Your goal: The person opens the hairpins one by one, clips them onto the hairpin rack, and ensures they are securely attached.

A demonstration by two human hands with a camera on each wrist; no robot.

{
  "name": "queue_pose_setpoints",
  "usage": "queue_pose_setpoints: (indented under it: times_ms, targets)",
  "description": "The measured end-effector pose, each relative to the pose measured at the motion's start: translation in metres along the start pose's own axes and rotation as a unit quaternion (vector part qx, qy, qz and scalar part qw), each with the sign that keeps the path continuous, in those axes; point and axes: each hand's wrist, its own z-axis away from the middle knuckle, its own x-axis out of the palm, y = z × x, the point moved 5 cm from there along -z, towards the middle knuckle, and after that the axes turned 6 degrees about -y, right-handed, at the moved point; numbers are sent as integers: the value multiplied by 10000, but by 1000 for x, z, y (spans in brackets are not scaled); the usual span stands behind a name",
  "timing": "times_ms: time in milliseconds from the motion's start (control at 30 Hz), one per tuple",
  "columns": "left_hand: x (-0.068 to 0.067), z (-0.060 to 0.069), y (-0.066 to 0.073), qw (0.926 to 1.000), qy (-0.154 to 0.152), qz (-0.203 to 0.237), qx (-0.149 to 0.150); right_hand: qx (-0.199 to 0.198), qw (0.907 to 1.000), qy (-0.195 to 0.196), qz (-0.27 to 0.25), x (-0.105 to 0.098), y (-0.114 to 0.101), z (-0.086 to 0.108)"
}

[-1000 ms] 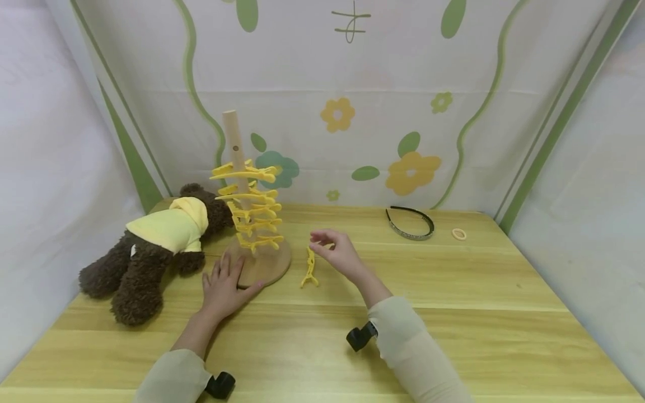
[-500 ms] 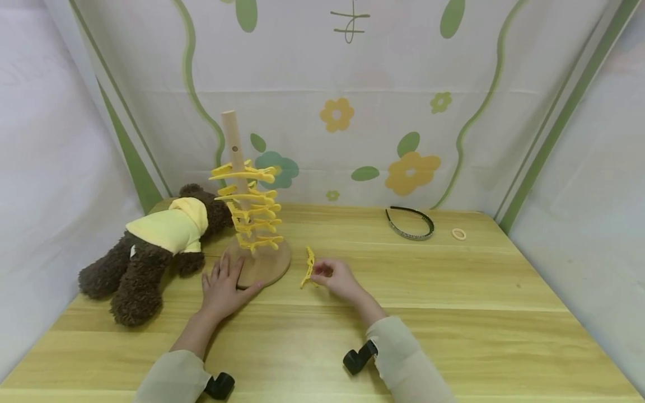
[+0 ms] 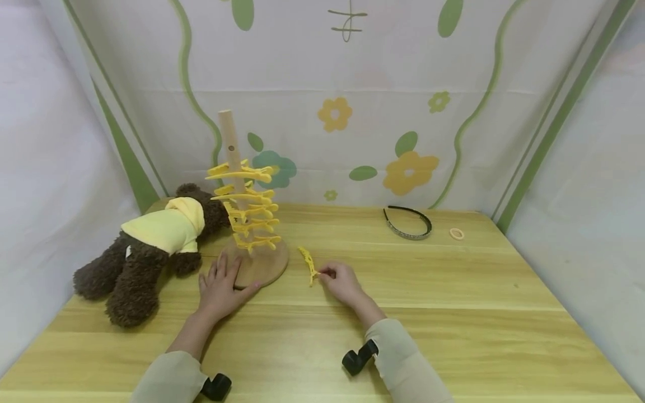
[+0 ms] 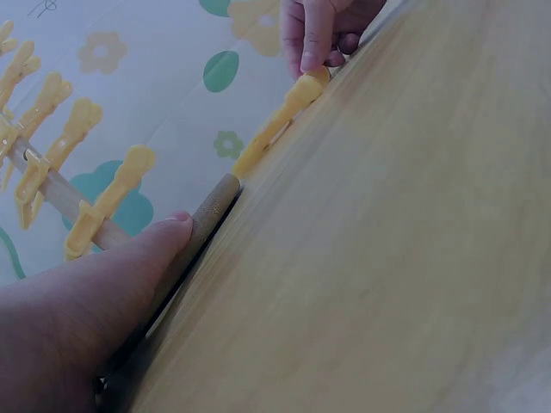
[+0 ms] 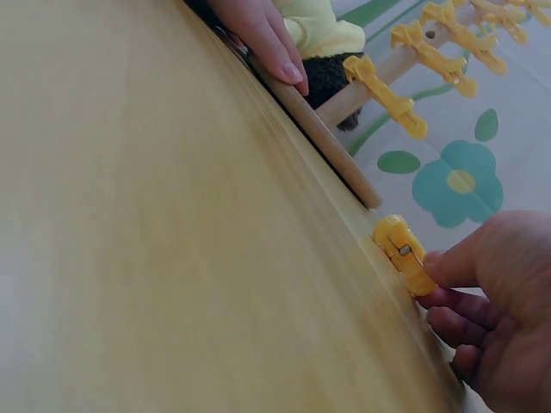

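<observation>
A yellow hair clip (image 3: pixel 307 261) lies on the table to the right of a wooden stand. My right hand (image 3: pixel 344 284) pinches its near end between thumb and fingers; the right wrist view shows the clip's small metal spring (image 5: pixel 405 250). My left hand (image 3: pixel 220 290) rests with spread fingers on the stand's round base (image 3: pixel 269 270), the thumb along its front edge. Several more yellow hair clips (image 3: pixel 247 197) sit one above another on the upright post (image 3: pixel 228 130), their ends sticking out sideways.
A brown teddy bear (image 3: pixel 132 263) in a yellow hoodie (image 3: pixel 162 229) lies left of the stand. At the back right are a black headband (image 3: pixel 410 234) with a sparkly band and a small pale ring (image 3: pixel 456 234). A printed cloth (image 3: pixel 353 67) hangs behind the wooden table (image 3: pixel 453 347).
My right hand has come down and nearer to me, onto the clip's near end. The clip has turned, its far end swinging left. My left hand has stayed on the base.
</observation>
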Motion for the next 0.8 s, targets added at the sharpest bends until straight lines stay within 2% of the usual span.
queue_pose_setpoints:
  times_ms: [167,233,400,467,667,800]
  targets:
    - [0,1,-1,10000,-66,30,-24,75,9995,268,152,-9,6,1]
    - [0,1,-1,9999,-92,45,-27,96,9994,203,260,-10,8,1]
    - [0,1,0,10000,-69,51,-15,89,9929,-179,1174,-7,10,2]
    - [0,1,0,10000,-54,52,-5,97,9902,-181,1381,-6,9,3]
    - [-1,1,0,10000,-31,39,15,154,9936,65,1118,-8,9,4]
    - [-2,1,1,10000,-8,60,34,207,9984,192,481,-13,11,2]
